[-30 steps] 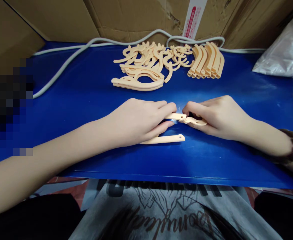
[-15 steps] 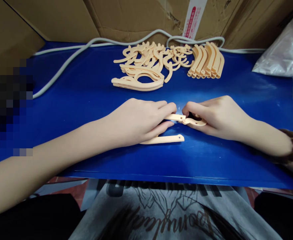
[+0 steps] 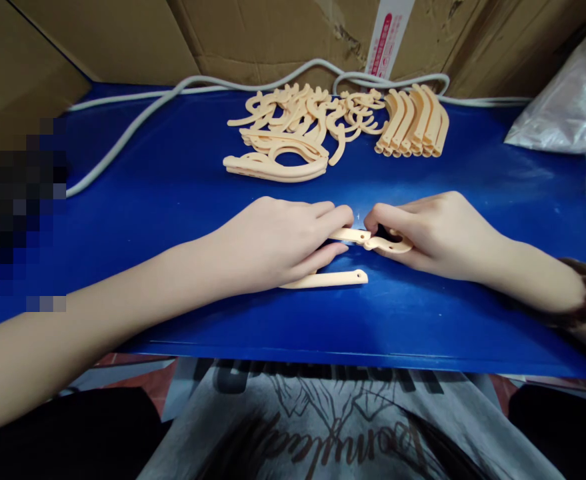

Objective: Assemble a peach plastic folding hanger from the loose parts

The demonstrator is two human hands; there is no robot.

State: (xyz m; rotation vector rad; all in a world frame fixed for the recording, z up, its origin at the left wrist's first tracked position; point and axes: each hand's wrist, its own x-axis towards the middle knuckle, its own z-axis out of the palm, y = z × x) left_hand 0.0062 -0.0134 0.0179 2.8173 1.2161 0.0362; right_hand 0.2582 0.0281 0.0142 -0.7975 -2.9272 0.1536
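Note:
My left hand (image 3: 287, 243) is closed on a cream plastic arm (image 3: 350, 235), whose holed end sticks out to the right between the fingers. Below it, a second cream arm (image 3: 337, 279) reaches out from under the same hand, its left part hidden. Fingers of my right hand (image 3: 423, 233) are pinched round a curved cream hook piece (image 3: 393, 245). The left tip of this hook meets the end of the held arm; whether the two are joined I cannot tell.
On the blue table (image 3: 173, 320), loose hooks (image 3: 297, 110), stacked frames (image 3: 275, 167) and a row of curved arms (image 3: 413, 123) lie behind my hands. A white cable (image 3: 137, 127), cardboard (image 3: 273, 40) and a plastic bag (image 3: 563, 100) border them.

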